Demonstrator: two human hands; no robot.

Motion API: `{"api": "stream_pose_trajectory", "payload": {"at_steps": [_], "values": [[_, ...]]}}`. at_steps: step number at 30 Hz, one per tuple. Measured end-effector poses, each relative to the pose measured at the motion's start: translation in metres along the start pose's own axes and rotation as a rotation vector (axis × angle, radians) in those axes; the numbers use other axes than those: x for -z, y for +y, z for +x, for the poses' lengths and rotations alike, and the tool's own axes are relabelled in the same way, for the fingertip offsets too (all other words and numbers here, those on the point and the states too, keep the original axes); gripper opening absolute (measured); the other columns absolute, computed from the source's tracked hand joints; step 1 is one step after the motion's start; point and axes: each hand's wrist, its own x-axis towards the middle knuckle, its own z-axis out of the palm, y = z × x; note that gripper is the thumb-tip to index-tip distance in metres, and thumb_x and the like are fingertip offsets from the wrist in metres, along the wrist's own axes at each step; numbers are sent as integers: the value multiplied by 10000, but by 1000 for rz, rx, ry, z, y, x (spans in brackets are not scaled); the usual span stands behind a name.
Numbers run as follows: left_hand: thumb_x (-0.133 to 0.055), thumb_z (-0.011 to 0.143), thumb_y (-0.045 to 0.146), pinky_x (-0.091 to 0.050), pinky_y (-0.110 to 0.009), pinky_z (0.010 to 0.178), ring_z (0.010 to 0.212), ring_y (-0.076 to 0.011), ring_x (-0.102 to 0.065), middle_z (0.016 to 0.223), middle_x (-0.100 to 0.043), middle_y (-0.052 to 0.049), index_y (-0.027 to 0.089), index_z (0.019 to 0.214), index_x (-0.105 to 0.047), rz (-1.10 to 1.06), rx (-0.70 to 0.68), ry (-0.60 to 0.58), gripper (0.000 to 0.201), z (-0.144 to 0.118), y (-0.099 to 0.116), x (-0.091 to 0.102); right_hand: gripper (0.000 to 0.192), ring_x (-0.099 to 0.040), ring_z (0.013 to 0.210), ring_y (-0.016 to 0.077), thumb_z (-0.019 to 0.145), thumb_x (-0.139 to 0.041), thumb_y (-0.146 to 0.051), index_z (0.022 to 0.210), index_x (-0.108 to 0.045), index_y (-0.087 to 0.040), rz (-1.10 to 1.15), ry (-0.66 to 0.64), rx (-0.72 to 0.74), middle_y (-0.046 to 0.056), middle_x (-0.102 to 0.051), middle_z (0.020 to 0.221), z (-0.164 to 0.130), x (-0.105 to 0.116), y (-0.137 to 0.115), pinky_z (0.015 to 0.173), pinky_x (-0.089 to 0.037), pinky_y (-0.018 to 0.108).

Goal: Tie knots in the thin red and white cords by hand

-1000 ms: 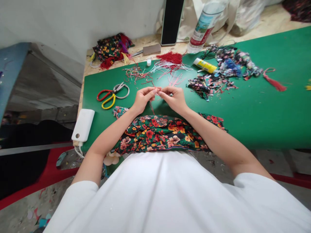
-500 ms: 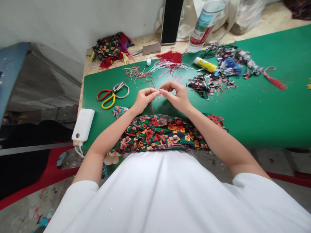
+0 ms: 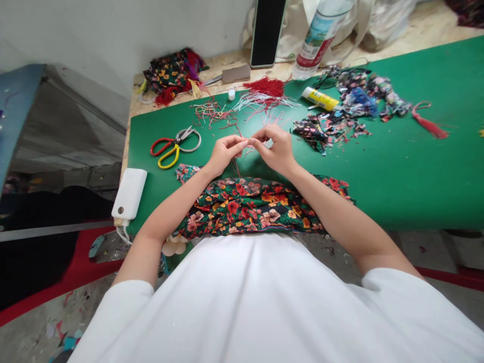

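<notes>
My left hand [image 3: 224, 154] and my right hand [image 3: 275, 147] meet over the green table [image 3: 397, 171], fingertips pinched together on a thin red cord [image 3: 249, 145] stretched between them. One end of the cord hangs down below my left fingers. A piece of floral fabric [image 3: 257, 204] lies at the table's near edge under both wrists. Loose red and white cords [image 3: 260, 103] lie just beyond my hands.
Red-and-yellow scissors [image 3: 172, 146] lie to the left, a white power bank [image 3: 129, 193] at the left edge. A glue stick [image 3: 319, 99], fabric scraps [image 3: 340, 118] and a red tassel [image 3: 429, 123] lie to the right. A bottle [image 3: 321, 38] stands at the back.
My right hand's fingers lifted off the table and curled over the cord. Both hands stay close together in the same spot.
</notes>
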Motion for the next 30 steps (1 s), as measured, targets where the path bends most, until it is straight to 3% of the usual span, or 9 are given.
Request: {"api": "stream_pose_trajectory", "payload": {"at_steps": [7, 12, 19, 30], "values": [[-708, 694, 472, -352, -188, 485, 505, -46, -520, 608, -581, 39, 177, 713, -569, -27, 27, -31, 326, 1, 2, 1, 353, -507, 630, 135, 808, -580, -555, 695, -624, -222, 102, 21, -67, 6, -621, 675, -1, -3, -2, 645, -430, 308], [-713, 700, 437, -358, -192, 499, 504, -49, -525, 573, -564, 38, 163, 710, -576, -38, 57, -72, 306, 0, 5, 1, 326, -496, 617, 132, 819, -579, -523, 721, -637, -218, 99, 15, -75, 8, -635, 686, -2, -6, -1, 626, -417, 298], [-711, 688, 452, -364, -194, 517, 541, -48, -540, 692, -652, -5, 145, 698, -592, -43, 73, -132, 330, 0, 8, 1, 308, -485, 619, 132, 826, -576, -499, 720, -643, -218, 72, 36, -59, 4, -607, 665, -2, -7, 1, 645, -412, 306], [-717, 684, 447, -395, -196, 542, 528, -48, -517, 613, -600, 10, 143, 697, -621, -40, 52, -173, 320, 1, 6, 4, 268, -490, 640, 134, 827, -587, -457, 715, -638, -219, 57, 27, -51, 2, -603, 675, -1, -7, 2, 665, -416, 308]]}}
